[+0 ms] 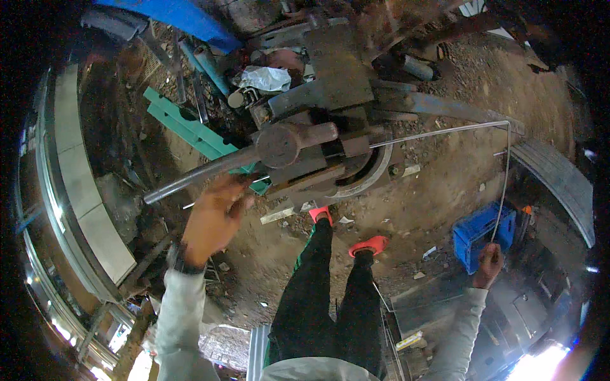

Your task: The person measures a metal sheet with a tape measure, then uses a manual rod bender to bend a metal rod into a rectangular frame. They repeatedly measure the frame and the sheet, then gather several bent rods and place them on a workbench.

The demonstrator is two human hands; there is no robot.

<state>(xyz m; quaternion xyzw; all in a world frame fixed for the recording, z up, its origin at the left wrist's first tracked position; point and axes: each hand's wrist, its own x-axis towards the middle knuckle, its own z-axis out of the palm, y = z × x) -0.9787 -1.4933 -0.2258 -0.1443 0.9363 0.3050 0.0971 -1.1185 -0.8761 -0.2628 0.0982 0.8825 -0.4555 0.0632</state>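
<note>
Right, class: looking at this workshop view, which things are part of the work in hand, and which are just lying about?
In use:
left hand on the long lever bar
bending machine
thin metal rod, held by the right hand

Lying about:
blue crate
green metal bars
white crumpled bag
blue pipe

A thin grey metal rod (445, 131), bent at a right angle, runs from the rusty bending machine (318, 152) toward three o'clock, then drops toward five o'clock. The machine's long lever pipe (197, 174) points to eight o'clock.
</note>
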